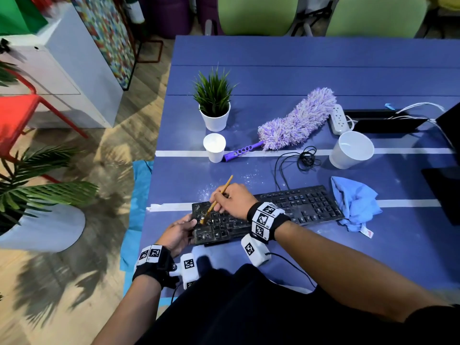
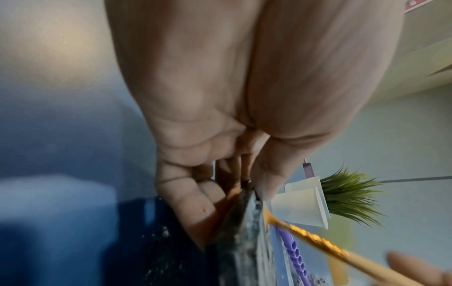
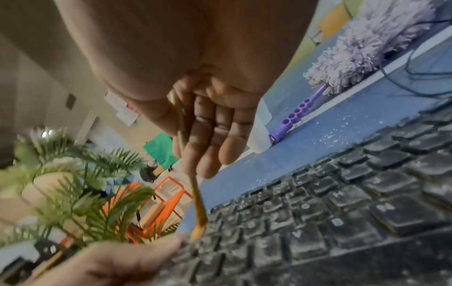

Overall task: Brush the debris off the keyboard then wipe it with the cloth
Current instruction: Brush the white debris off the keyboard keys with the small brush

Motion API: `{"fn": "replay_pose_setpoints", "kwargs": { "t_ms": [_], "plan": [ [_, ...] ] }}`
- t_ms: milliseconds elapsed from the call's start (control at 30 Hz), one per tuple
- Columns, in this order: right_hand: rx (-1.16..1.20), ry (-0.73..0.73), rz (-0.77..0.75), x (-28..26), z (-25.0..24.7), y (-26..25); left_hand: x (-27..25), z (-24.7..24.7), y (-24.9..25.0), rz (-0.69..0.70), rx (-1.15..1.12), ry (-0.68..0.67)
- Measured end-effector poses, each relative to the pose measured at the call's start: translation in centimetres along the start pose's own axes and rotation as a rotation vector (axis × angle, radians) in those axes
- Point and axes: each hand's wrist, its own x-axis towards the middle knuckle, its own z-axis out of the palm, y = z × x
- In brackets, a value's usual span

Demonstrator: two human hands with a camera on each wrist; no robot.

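Your left hand grips the dusty keyboard by its left end so it stays put on the tabletop, your right hand pinches the brush down on the left keys, and the cloth waits at the right end.

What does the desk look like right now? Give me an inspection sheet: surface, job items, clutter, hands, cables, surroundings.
Surface: blue table with white tape lines, white specks scattered behind the keyboard.
Job's things: dusty black keyboard, its left end raised; thin gold-handled brush, bristles on the left keys; crumpled light blue cloth touching the keyboard's right end.
Clutter: purple fluffy duster, two white paper cups, small potted grass plant.
Grippers: left hand grips the keyboard's left edge; right hand pinches the brush.
Cables: black keyboard cord, loosely coiled; white power strip.
Surroundings: green chairs, red stool, large potted palm.
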Motion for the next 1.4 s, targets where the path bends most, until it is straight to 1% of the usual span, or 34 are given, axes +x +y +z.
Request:
{"fn": "replay_pose_setpoints", "kwargs": {
  "t_ms": [67,133,200,267,333,367,467,533,600,700,767,833,867,933,1000,1067,1100,1167,1200,1267,1367,1400],
  "plan": [
    [-0.083,0.026,-0.021,-0.3,0.2,-0.1,0.0,0.0,0.0,-0.008,0.003,0.006],
    [-0.052,0.053,-0.001,-0.2,0.1,0.0,-0.1,0.2,0.1,-0.009,-0.002,0.006],
    [-0.019,0.035,0.017,-0.3,0.1,-0.4,-0.2,0.3,0.1,-0.017,0.003,0.013],
    [-0.056,0.019,-0.003,-0.2,0.2,-0.3,-0.2,0.3,0.1,-0.02,0.005,0.022],
    [-0.131,0.055,-0.034,-0.3,0.3,-0.5,-0.2,0.3,0.0,-0.028,-0.003,0.024],
    [-0.125,0.072,-0.037,-0.2,0.3,-0.4,-0.2,0.3,0.1,-0.027,-0.009,0.019],
    [-0.076,0.029,-0.015,0.0,0.5,-0.7,-0.3,0.5,0.1,-0.026,-0.014,0.016],
    [-0.139,0.018,-0.037,0.3,0.7,-0.6,-0.3,0.5,0.1,-0.028,-0.01,0.012],
    [-0.212,0.081,-0.067,0.4,0.8,-0.5,-0.3,0.7,0.2,-0.029,-0.012,0.006],
    [-0.109,0.077,-0.033,0.8,0.9,-0.5,-0.4,0.8,0.4,-0.027,0.006,0.0],
    [-0.145,0.074,-0.032,0.9,1.1,-0.6,-0.5,0.8,0.4,-0.029,0.022,0.006],
    [-0.224,0.123,-0.038,1.1,1.2,-0.3,-0.3,0.7,0.4,-0.033,0.03,0.002],
    [-0.215,0.121,-0.035,1.0,1.2,-0.4,-0.3,0.7,0.4,-0.034,0.027,-0.001],
    [-0.138,0.064,-0.043,0.9,1.4,-0.6,-0.3,0.6,0.5,-0.034,0.033,0.0],
    [-0.188,0.028,-0.028,0.7,1.5,-0.9,-0.3,0.5,0.5,-0.038,0.031,0.002],
    [-0.226,0.094,0.0,0.8,1.1,-0.3,-0.2,0.5,0.4,-0.036,0.027,-0.011],
    [-0.185,0.11,0.021,0.7,0.7,-0.2,-0.1,0.5,0.3,-0.037,0.027,-0.012],
    [-0.002,0.09,0.049,0.7,0.2,0.1,-0.2,0.5,0.3,-0.041,0.027,-0.015],
    [0.033,0.067,0.055,0.6,-0.1,-0.1,-0.2,0.4,0.3,-0.041,0.027,-0.014],
    [-0.012,0.037,0.066,0.6,-0.5,0.2,-0.1,0.5,0.3,-0.044,0.039,-0.01],
    [-0.199,0.135,0.071,0.7,-0.8,1.0,0.2,0.4,0.2,-0.043,0.038,-0.003],
    [-0.21,0.16,0.059,0.8,-0.9,1.2,0.2,0.5,0.2,-0.04,0.038,0.0]
  ]
}}
